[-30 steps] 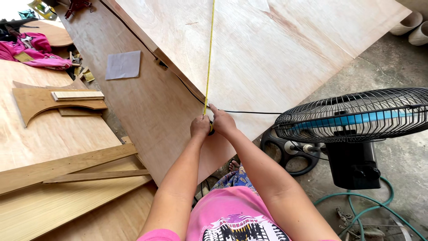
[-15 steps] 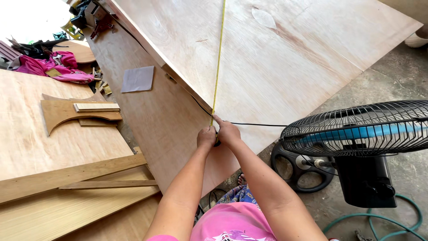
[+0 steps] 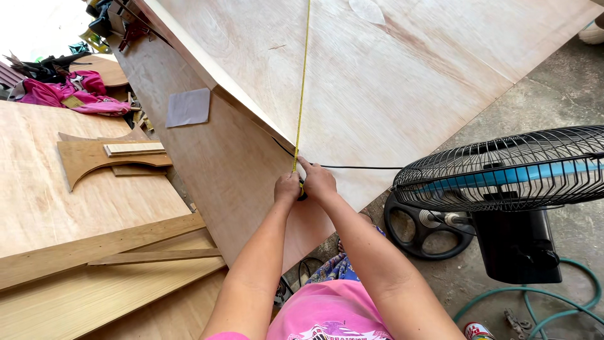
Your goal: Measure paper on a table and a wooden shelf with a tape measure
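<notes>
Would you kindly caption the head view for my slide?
Both hands hold a yellow tape measure stretched across a plywood sheet, beside a fan.

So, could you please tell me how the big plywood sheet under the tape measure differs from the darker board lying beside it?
The plywood sheet is pale and lies on top, with the yellow tape measure stretched across it. The darker board is browner, sits lower, partly tucked under the sheet's edge, and carries a grey sandpaper square. Both hands, left hand and right hand, meet at the sheet's near edge, not the board's. Both are flat wood panels.
</notes>
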